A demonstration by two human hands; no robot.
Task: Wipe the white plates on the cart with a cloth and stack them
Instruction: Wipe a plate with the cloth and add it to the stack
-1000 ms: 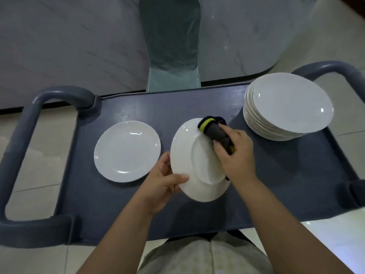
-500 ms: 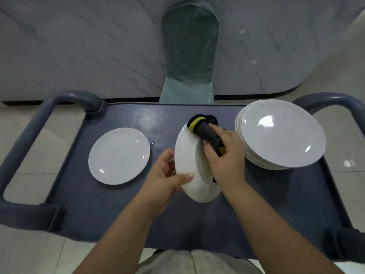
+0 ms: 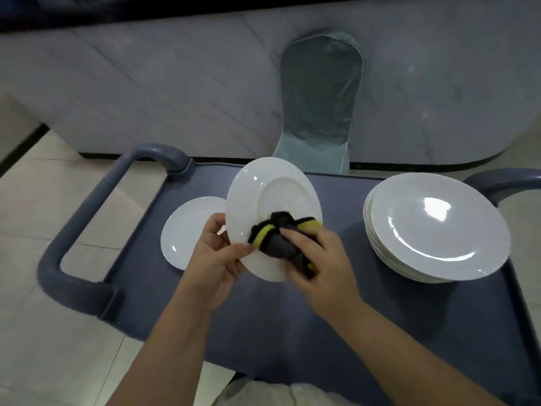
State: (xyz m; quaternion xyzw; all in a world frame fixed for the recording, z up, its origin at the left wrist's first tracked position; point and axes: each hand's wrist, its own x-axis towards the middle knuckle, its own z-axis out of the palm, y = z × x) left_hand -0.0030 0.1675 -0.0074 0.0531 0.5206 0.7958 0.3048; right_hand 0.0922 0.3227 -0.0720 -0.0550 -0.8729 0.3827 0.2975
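Observation:
My left hand pinches the lower left rim of a white plate, held tilted above the cart with its underside toward me. My right hand grips a dark grey cloth with a yellow edge and presses it against the plate's lower part. A single white plate lies flat on the cart to the left, partly hidden behind the held plate. A stack of several white plates stands on the right of the cart.
The dark blue cart top has grey tubular handles at the left and right. Behind it stand a grey marble table and a pale green chair back. Light floor tiles surround the cart.
The held plate has turned to face me more fully and risen. The cloth moved from the plate's upper edge down to its lower part. The view shifted left and tilted up.

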